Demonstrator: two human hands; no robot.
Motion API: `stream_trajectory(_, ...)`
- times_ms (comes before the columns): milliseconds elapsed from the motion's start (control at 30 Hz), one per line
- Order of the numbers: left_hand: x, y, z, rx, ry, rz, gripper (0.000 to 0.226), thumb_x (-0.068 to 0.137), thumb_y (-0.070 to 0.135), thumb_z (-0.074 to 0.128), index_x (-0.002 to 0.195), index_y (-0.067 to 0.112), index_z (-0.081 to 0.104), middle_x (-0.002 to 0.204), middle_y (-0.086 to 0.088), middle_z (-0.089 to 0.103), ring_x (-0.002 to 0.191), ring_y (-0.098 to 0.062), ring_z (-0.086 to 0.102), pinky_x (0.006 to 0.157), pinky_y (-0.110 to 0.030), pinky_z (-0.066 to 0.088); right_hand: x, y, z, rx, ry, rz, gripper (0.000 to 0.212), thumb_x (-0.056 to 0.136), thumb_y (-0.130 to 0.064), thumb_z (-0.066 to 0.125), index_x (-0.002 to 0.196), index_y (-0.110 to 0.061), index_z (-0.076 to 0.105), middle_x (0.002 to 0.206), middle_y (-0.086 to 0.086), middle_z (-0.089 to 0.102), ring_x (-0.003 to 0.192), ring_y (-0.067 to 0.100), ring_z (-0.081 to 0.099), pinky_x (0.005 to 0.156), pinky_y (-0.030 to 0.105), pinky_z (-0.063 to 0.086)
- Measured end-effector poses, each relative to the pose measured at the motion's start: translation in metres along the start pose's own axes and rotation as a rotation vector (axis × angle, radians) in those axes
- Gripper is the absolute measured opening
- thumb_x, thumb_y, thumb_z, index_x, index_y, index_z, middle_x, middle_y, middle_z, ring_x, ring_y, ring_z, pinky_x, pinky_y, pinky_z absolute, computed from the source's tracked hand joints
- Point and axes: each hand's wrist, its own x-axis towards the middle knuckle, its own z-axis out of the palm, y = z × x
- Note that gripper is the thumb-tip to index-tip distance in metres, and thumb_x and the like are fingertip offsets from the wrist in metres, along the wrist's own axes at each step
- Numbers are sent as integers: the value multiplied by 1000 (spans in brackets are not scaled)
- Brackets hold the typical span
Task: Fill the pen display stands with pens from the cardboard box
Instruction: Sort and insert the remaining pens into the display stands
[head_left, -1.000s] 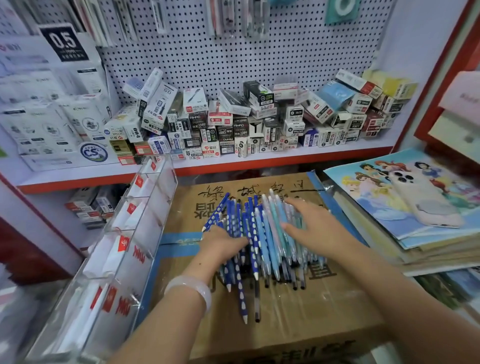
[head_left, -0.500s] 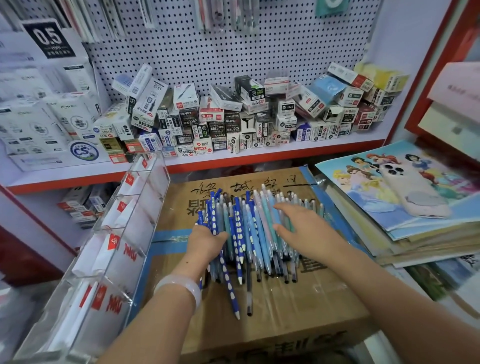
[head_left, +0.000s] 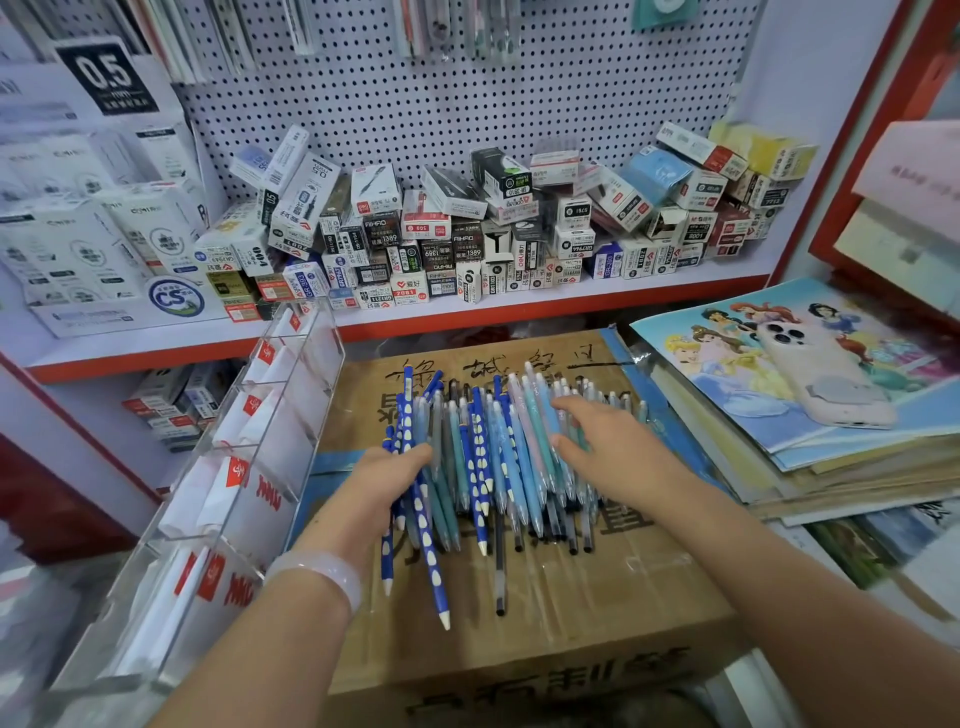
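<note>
Your left hand (head_left: 387, 480) curls round a bunch of dark blue dotted pens (head_left: 415, 499) at the left edge of the heap of blue and pastel plastic pens (head_left: 511, 457) lying on the closed brown cardboard box (head_left: 545, 613). Your right hand (head_left: 605, 449) rests spread on the heap, holding nothing. The clear acrylic display stand (head_left: 249, 467) sits just left of your left hand.

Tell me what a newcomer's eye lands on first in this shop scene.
First, the heap of blue pens spread on the cardboard box at centre, with the left hand gripping a bunch and the right hand resting flat on the rest. Next, the clear display stand at left, and the jumble of small boxes on the shelf behind.
</note>
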Motion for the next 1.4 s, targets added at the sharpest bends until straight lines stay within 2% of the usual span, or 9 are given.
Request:
stream_trajectory(267, -35, 19, -9, -583, -168, -74, 13, 89, 16, 50, 82, 5, 55, 73, -8, 56, 63, -18, 52, 58, -32, 44, -17, -33, 1, 368, -34, 83, 26, 97, -29, 43, 114, -14, 58, 104, 4, 65, 91, 24, 66, 83, 37, 55)
stream_trajectory(467, -54, 28, 12, -653, -176, -19, 17, 89, 15, 46, 74, 8, 52, 65, -4, 51, 57, -15, 50, 46, -25, 46, -42, -75, -10, 559, -238, -25, 26, 91, -44, 51, 96, -20, 60, 90, 3, 69, 63, 8, 57, 58, 22, 46)
stream_trajectory(633, -63, 28, 21, -695, -195, -35, 13, 88, 17, 48, 78, 9, 51, 68, -4, 53, 43, -13, 55, 40, -20, 47, -54, -76, -12, 551, -218, -12, 15, 91, -26, 57, 78, -26, 50, 71, -1, 68, 56, 9, 53, 53, 21, 39)
stream_trajectory(767, -82, 36, 36, -698, -245, -26, 16, 90, 17, 46, 77, 7, 50, 56, -8, 59, 43, -16, 58, 41, -22, 51, -69, -66, -28, 492, -218, -30, 10, 93, -20, 54, 88, -14, 61, 62, -9, 58, 45, -12, 49, 52, 10, 37)
stream_trajectory(900, -105, 46, 54, -749, -299, -7, 17, 90, 18, 45, 78, 6, 48, 50, -7, 57, 41, -17, 56, 38, -22, 49, -97, -50, -53, 522, -218, 18, 19, 95, -20, 52, 103, -8, 63, 66, -3, 60, 57, 8, 54, 63, 23, 47)
stream_trajectory(1033, -109, 48, 63, -615, -231, 170, 25, 86, 10, 43, 62, 10, 44, 52, -3, 49, 42, -13, 49, 47, -23, 48, -135, -21, -79, 540, -241, 40, 23, 98, -21, 46, 112, -10, 60, 77, 1, 64, 67, 11, 58, 68, 21, 49)
stream_trajectory(1133, -122, 48, 77, -485, -270, 254, 21, 91, 12, 47, 71, 8, 51, 68, -3, 51, 48, -13, 51, 66, -33, 50, -166, 14, -92, 706, -173, 134, 18, 98, -18, 46, 111, -13, 57, 79, 1, 65, 65, 7, 59, 63, 16, 50)
stream_trajectory(1267, -161, 44, 119, -318, -372, 293, 19, 96, 20, 48, 102, 2, 52, 68, -6, 53, 45, -13, 55, 44, -24, 50, -203, 52, -106, 1065, 41, 281, 9, 95, -5, 47, 101, -10, 51, 84, 9, 66, 70, 15, 64, 67, 22, 54)
stream_trajectory(1400, -213, 43, 173, -166, -536, 365, 26, 95, 24, 49, 78, 6, 55, 47, -3, 55, 38, -12, 53, 49, -27, 48, -237, 87, -116, 1225, 362, 396, 16, 94, 1, 43, 88, -10, 52, 68, 7, 63, 53, 11, 55, 53, 22, 50)
